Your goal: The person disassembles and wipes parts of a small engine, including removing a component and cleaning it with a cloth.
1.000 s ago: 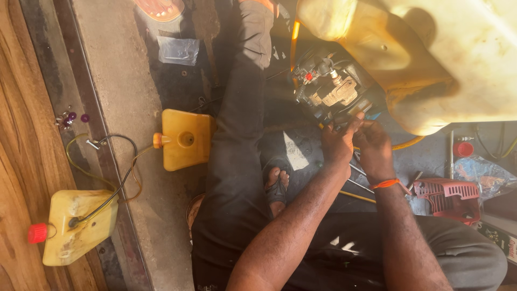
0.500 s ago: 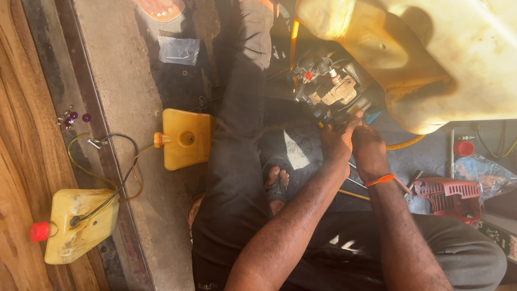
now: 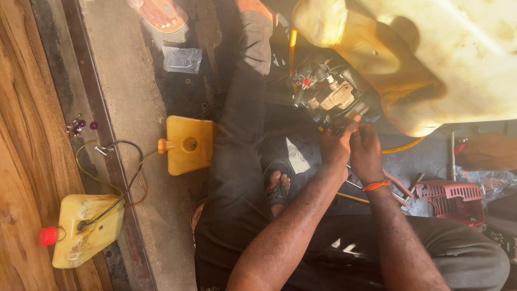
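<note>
A small dark engine [image 3: 328, 97] with brass and red fittings sits under a big pale yellow tank [image 3: 441, 59]. My left hand [image 3: 335, 146] and my right hand [image 3: 365, 151] are pressed together at the engine's near edge. Their fingers pinch a small part [image 3: 354, 116] there, and I cannot make out what it is. An orange band [image 3: 375, 186] circles my right wrist. My dark-trousered leg [image 3: 237, 161] stretches past the engine, and a sandalled foot [image 3: 277, 186] lies beside my left forearm.
A small yellow fuel tank [image 3: 188, 145] with an orange cap lies on the concrete, hoses looping to another yellow tank [image 3: 86, 229] with a red cap. A red plastic engine cover [image 3: 452, 196] and loose tools lie at the right. Wooden boards [image 3: 27, 161] run along the left.
Both hands have stayed together at the engine's edge, shifting only slightly. Nothing else has moved.
</note>
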